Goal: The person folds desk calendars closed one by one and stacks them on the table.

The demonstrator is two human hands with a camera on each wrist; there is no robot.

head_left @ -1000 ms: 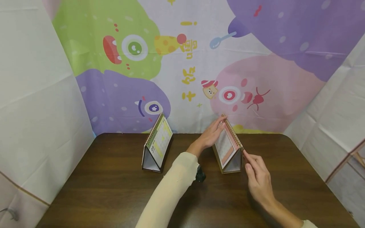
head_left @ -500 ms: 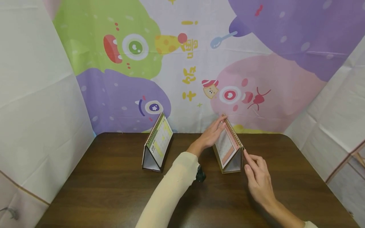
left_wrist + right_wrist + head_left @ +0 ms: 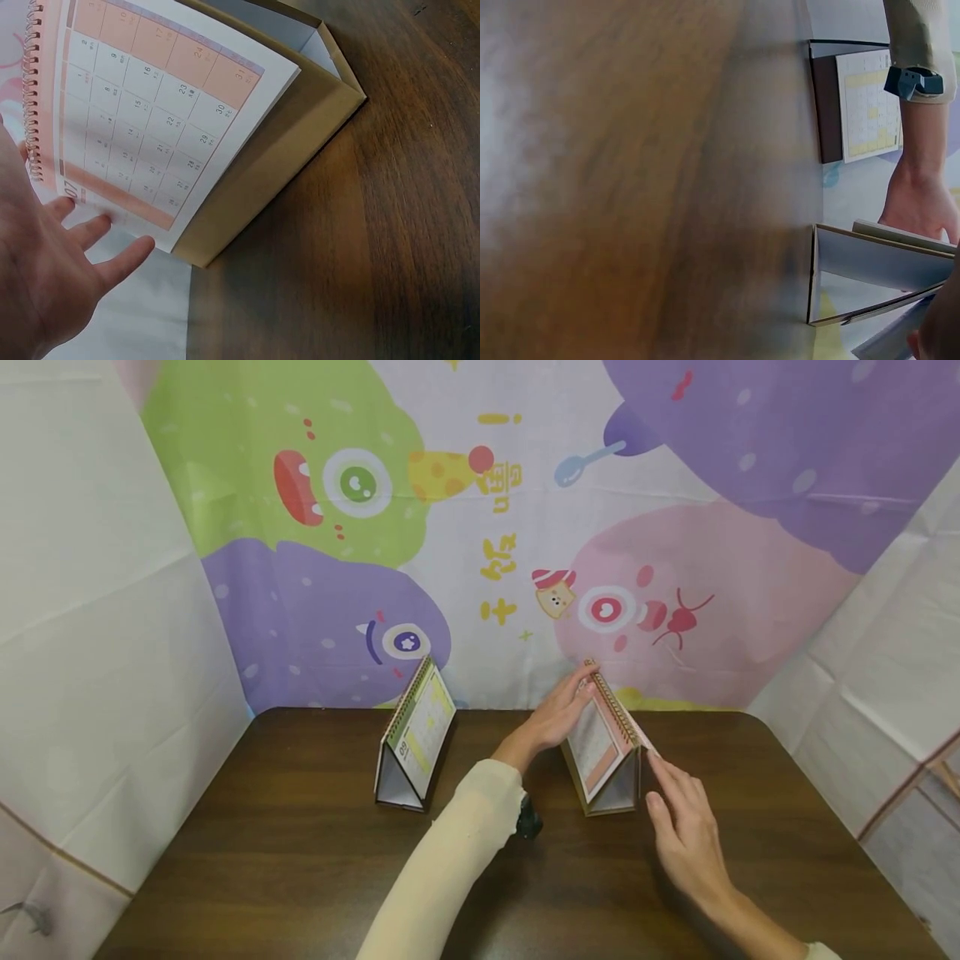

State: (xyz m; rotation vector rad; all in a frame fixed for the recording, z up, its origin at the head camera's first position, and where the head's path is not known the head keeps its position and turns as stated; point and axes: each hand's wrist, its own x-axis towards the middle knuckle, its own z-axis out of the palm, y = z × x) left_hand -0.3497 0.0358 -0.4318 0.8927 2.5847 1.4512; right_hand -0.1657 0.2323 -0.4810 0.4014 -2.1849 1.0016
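A pink spiral-bound desk calendar stands tent-like on the table, right of centre. My left hand touches its far upper end; in the left wrist view several spread fingers lie by the "07" page, beside the wire binding. Near the calendar's close upper corner is my right hand, fingers extended, thumb apart from them. At its fingertips a loose page stands away from the right-hand face, also seen in the right wrist view. Most of that hand is out of the right wrist view.
A green desk calendar showing "09" stands to the left on the dark wooden table. Behind the table hangs a cartoon-printed cloth, with pale cloth walls at both sides. A dark device sits at my left wrist.
My right fingertips have moved slightly outward to the right, and a page has come away from the calendar's right face. The left hand and both calendars stay in place.
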